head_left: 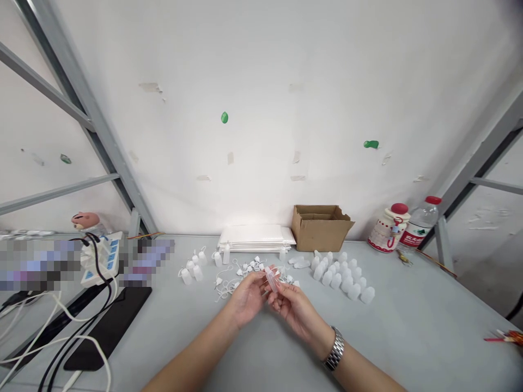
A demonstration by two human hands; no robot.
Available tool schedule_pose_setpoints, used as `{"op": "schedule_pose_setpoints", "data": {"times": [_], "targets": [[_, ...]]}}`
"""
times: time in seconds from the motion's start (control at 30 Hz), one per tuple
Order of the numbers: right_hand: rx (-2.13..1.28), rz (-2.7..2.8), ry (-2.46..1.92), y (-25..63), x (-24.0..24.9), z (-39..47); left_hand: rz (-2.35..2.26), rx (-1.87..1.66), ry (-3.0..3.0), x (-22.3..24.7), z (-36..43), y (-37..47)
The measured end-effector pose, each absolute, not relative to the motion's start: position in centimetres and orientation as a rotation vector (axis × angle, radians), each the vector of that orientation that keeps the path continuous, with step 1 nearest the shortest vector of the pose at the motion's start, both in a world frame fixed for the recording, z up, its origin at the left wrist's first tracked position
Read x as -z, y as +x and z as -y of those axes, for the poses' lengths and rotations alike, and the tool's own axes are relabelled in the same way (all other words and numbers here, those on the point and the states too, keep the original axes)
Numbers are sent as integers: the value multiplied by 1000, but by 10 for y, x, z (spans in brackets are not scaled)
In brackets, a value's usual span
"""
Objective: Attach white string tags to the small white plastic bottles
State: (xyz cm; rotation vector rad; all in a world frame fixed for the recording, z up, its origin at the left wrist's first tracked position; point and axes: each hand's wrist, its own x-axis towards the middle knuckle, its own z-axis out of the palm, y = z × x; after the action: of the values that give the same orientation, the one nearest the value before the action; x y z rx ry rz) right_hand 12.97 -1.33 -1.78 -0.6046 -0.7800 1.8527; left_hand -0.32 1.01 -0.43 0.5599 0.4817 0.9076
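In front of me, at the middle of the table, a small translucent plastic bottle (271, 279) is held up at a tilt between both hands. My right hand (295, 311), with a metal watch on its wrist, pinches it from the right side. The fingers of my left hand (247, 298) close on it from the left, with the palm turned partly up. Just beyond lie loose white caps with looped cords (231, 282). Rows of uncapped-looking translucent bottles (335, 280) stand to the right. Several capped bottles with cord loops (191, 267) stand at the left.
Flat white packages (255, 238) and an open cardboard box (322, 234) sit against the wall. A decorated flask (386, 231) and a water bottle (420, 223) stand at right. Cables, a power strip (107, 260) and a black phone-like slab (109, 326) occupy the left side.
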Motion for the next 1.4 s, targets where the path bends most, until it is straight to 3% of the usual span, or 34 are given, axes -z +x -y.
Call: {"op": "schedule_pose_setpoints", "data": {"times": [1.4], "targets": [[-2046,702,-474,133,19,13,-456,-979,511,2,-6,-2]]}}
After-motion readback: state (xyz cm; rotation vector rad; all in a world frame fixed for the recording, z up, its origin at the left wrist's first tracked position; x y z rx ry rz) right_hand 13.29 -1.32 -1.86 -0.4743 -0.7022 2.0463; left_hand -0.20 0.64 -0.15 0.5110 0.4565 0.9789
